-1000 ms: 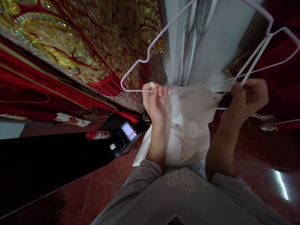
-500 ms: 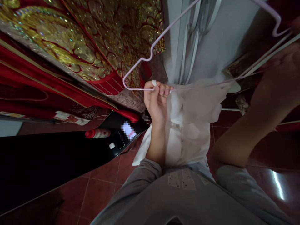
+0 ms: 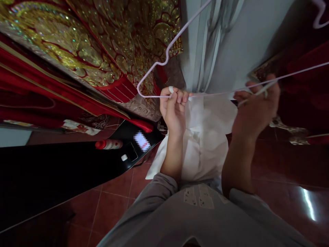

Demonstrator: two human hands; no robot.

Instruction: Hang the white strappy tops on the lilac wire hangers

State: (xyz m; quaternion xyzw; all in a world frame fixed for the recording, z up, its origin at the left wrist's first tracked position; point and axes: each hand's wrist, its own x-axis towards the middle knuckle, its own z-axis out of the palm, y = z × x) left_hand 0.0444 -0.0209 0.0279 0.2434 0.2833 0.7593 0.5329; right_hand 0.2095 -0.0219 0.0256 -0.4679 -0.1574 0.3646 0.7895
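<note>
My left hand (image 3: 174, 109) is closed round the bottom bar of a pale wire hanger (image 3: 164, 61), with a white band on its forefinger. A sheer white garment (image 3: 205, 137) hangs from that bar, down between my forearms. My right hand (image 3: 254, 106) is held up at the right end of the bar, its fingers curled over the wire and a thin white strap (image 3: 257, 92) of the garment. The hanger's hook end runs out of view at the top right.
Red clothes with gold embroidery (image 3: 84, 51) hang at the left. A black table (image 3: 51, 171) holds a red-and-white bottle (image 3: 109, 144), a phone (image 3: 141, 141) and a small white object. White fabric (image 3: 231, 37) hangs behind. Red floor tiles (image 3: 282, 164) lie below.
My right hand rose up and to the right with the straps, then came back down to the hanger's bar. The left hand kept its grip and lifted slightly.
</note>
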